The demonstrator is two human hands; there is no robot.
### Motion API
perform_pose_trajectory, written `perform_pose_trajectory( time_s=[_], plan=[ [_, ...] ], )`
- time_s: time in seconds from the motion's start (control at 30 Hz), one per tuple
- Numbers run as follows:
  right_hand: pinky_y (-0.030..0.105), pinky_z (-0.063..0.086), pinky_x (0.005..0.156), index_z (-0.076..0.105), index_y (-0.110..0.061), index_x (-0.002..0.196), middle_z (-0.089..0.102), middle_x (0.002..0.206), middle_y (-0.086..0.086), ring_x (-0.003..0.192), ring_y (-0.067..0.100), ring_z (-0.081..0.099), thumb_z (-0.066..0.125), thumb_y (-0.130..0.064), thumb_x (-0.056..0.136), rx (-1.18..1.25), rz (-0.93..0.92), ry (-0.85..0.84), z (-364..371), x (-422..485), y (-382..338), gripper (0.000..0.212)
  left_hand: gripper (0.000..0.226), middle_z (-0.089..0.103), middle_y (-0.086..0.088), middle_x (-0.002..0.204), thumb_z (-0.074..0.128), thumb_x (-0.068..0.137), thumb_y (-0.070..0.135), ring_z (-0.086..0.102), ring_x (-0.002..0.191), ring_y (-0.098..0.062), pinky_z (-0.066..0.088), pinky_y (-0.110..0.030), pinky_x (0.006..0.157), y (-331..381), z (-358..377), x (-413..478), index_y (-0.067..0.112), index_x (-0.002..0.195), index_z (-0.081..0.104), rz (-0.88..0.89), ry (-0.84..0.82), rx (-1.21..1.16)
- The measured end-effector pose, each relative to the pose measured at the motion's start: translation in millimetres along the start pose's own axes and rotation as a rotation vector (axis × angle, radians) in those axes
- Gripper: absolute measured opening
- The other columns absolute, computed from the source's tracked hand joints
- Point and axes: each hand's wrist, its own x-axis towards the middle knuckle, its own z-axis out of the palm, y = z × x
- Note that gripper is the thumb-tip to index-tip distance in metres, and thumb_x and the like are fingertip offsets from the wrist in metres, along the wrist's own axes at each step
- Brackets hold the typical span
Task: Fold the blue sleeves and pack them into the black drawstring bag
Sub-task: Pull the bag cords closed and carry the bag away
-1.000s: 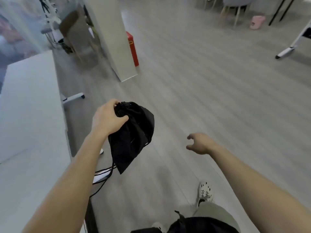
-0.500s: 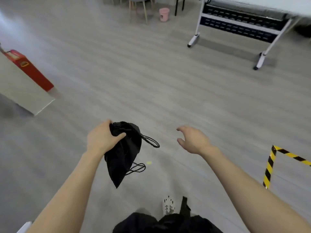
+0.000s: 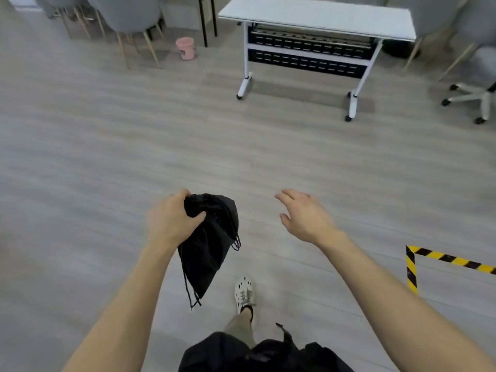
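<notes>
My left hand [image 3: 171, 221] grips the gathered top of the black drawstring bag [image 3: 209, 245], which hangs limp below my fist over the floor. Its cords dangle at the bag's right side and below its bottom tip. My right hand [image 3: 306, 216] hovers to the right of the bag, palm down, fingers relaxed and spread, holding nothing. No blue sleeves show in this view; whether any are inside the bag is hidden.
A white folding table [image 3: 316, 20] on castors stands ahead across grey plank floor. A pink bin [image 3: 185, 48] and grey chairs [image 3: 126, 14] sit at far left, an office chair base [image 3: 472, 96] at far right. Yellow-black floor tape [image 3: 412, 267] marks the right. My white shoe [image 3: 243, 292] is below.
The view has swung right, away from the white tabletop and red box toward the folding table. The bag stays in my left hand and its cords have dropped; my right hand lifted and opened slightly.
</notes>
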Motion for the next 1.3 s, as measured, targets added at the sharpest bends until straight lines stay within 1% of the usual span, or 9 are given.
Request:
perform_pose_trajectory(
  time_s=[0.1, 0.23, 0.37, 0.5, 0.7, 0.83, 0.93, 1.2, 1.3],
  plan=[
    [0.048, 0.043, 0.114, 0.058, -0.019, 0.143, 0.06, 0.145, 0.005, 0.135, 0.033, 0.059, 0.06, -0.029, 0.1, -0.063, 0.027, 0.01, -20.0, 66.0, 32.3, 0.044, 0.04, 0.066, 0.009, 0.093, 0.084, 0.08, 0.052, 0.068, 0.092, -0.028, 0.05, -0.038, 0.073, 36.3, -0.6, 86.0, 0.034, 0.109, 0.064, 0.071, -0.053, 0.035],
    [0.047, 0.04, 0.116, 0.059, -0.017, 0.14, 0.06, 0.145, 0.007, 0.136, 0.034, 0.058, 0.058, -0.03, 0.102, -0.053, 0.114, 0.019, -44.4, 145.8, 77.7, 0.04, 0.041, 0.07, 0.01, 0.097, 0.078, 0.076, 0.055, 0.07, 0.095, -0.028, 0.06, -0.042, 0.076, 81.0, 5.0, 199.9, 0.036, 0.108, 0.061, 0.148, -0.092, 0.076],
    [0.048, 0.038, 0.118, 0.06, -0.016, 0.14, 0.061, 0.145, 0.007, 0.137, 0.032, 0.057, 0.058, -0.028, 0.102, -0.042, 0.159, 0.034, -59.2, 234.7, 128.4, 0.041, 0.04, 0.07, 0.01, 0.099, 0.077, 0.076, 0.054, 0.069, 0.099, -0.027, 0.06, -0.045, 0.079, 117.9, 20.9, 321.4, 0.036, 0.107, 0.06, 0.228, -0.122, 0.107],
    [0.051, 0.039, 0.118, 0.061, -0.016, 0.14, 0.062, 0.14, 0.006, 0.134, 0.033, 0.059, 0.06, -0.029, 0.1, -0.047, 0.163, 0.054, -70.9, 340.2, 183.7, 0.041, 0.041, 0.071, 0.01, 0.104, 0.08, 0.079, 0.054, 0.069, 0.1, -0.026, 0.059, -0.043, 0.078, 159.7, 38.3, 438.0, 0.037, 0.111, 0.061, 0.238, -0.114, 0.121],
    [0.055, 0.026, 0.127, 0.058, -0.017, 0.146, 0.058, 0.149, 0.005, 0.145, 0.029, 0.049, 0.055, -0.029, 0.105, -0.081, 0.107, 0.01, -116.8, 515.1, 256.0, 0.043, 0.043, 0.072, 0.01, 0.105, 0.08, 0.082, 0.057, 0.07, 0.101, -0.025, 0.056, -0.04, 0.076, 228.1, 39.1, 596.4, 0.037, 0.115, 0.062, 0.199, -0.069, 0.105],
    [0.05, 0.032, 0.124, 0.062, -0.019, 0.139, 0.063, 0.138, 0.004, 0.136, 0.03, 0.056, 0.055, -0.031, 0.103, -0.071, 0.074, 0.006, -155.7, 620.1, 290.4, 0.039, 0.045, 0.072, 0.012, 0.108, 0.079, 0.082, 0.061, 0.071, 0.102, -0.024, 0.057, -0.04, 0.079, 262.4, 27.9, 698.0, 0.039, 0.117, 0.062, 0.168, -0.007, 0.061],
    [0.046, 0.041, 0.113, 0.064, -0.018, 0.134, 0.064, 0.132, 0.005, 0.13, 0.031, 0.06, 0.056, -0.03, 0.102, -0.07, 0.054, 0.024, -180.4, 696.9, 313.1, 0.035, 0.047, 0.074, 0.011, 0.109, 0.079, 0.082, 0.062, 0.072, 0.104, -0.025, 0.058, -0.042, 0.082, 287.5, 26.2, 774.8, 0.039, 0.119, 0.062, 0.156, 0.022, 0.021],
    [0.043, 0.047, 0.103, 0.065, -0.016, 0.133, 0.063, 0.131, 0.007, 0.127, 0.033, 0.061, 0.054, -0.027, 0.102, -0.065, 0.101, 0.041, -244.4, 898.0, 378.2, 0.034, 0.04, 0.074, 0.016, 0.103, 0.082, 0.083, 0.054, 0.071, 0.1, -0.022, 0.059, -0.04, 0.078, 356.4, 29.5, 998.7, 0.039, 0.116, 0.066, 0.246, 0.044, -0.026],
    [0.044, 0.049, 0.101, 0.065, -0.015, 0.131, 0.063, 0.13, 0.008, 0.125, 0.034, 0.061, 0.055, -0.026, 0.101, -0.069, 0.107, 0.058, -273.9, 963.8, 400.5, 0.033, 0.041, 0.073, 0.016, 0.109, 0.081, 0.083, 0.054, 0.071, 0.107, -0.021, 0.058, -0.04, 0.081, 381.2, 19.9, 1074.4, 0.039, 0.118, 0.067, 0.265, 0.045, -0.018]
  ],
)
